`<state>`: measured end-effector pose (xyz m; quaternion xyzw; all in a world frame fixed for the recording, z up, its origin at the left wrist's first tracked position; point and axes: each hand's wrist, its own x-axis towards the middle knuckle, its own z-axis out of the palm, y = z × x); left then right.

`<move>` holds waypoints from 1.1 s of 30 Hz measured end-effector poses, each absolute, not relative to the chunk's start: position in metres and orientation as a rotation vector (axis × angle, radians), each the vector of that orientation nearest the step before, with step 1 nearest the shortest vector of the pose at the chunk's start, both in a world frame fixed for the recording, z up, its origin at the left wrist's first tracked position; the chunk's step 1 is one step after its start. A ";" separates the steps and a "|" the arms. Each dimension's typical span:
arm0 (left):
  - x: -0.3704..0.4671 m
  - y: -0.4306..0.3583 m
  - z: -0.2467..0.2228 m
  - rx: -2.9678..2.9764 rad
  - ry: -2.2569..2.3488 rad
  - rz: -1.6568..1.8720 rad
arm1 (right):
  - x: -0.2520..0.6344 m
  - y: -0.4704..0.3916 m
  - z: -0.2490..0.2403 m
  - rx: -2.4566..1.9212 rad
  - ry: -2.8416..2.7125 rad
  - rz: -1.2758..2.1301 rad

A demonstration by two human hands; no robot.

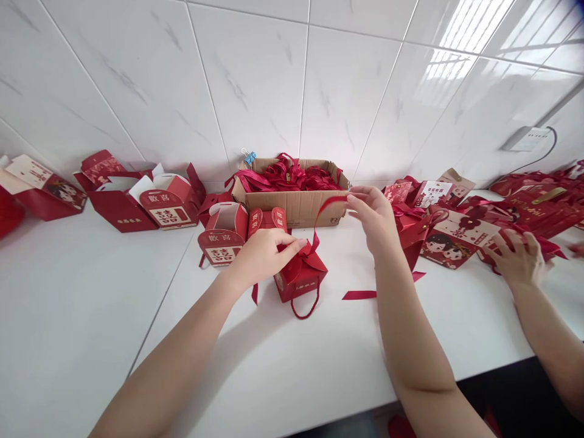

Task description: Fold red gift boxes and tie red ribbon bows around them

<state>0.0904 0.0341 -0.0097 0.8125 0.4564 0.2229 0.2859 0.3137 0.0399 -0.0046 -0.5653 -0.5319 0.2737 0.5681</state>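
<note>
A small red gift box [298, 287] with a twisted cord handle stands on the white table in front of me. My left hand [269, 255] is on its top, thumb and fingers closed on the ribbon at the knot. From there a red ribbon [325, 210] rises in a curve to my right hand [371, 216], whose thumb and fingertips pinch its end. Just behind the left hand stand two more red boxes, one with a cut-out handle [223, 237] and one [268, 220] partly covered by my fingers.
An open cardboard box [292, 210] full of red ribbons stands against the tiled wall, a blue binder clip [249, 157] on its corner. Open red boxes [123, 204] line the left. At right, a co-worker's hand [520, 258] is among decorated boxes [449, 240]. A power strip [527, 139] is behind.
</note>
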 end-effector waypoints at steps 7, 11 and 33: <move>0.090 0.033 -0.007 2.223 1.257 0.548 | 0.302 0.022 0.000 -1.175 -2.110 0.428; 0.093 0.033 -0.012 2.236 1.268 0.498 | 0.296 0.026 -0.007 -1.350 -2.430 0.746; 0.087 0.046 -0.022 2.114 1.034 0.345 | 0.306 0.034 -0.010 -1.438 -2.341 1.149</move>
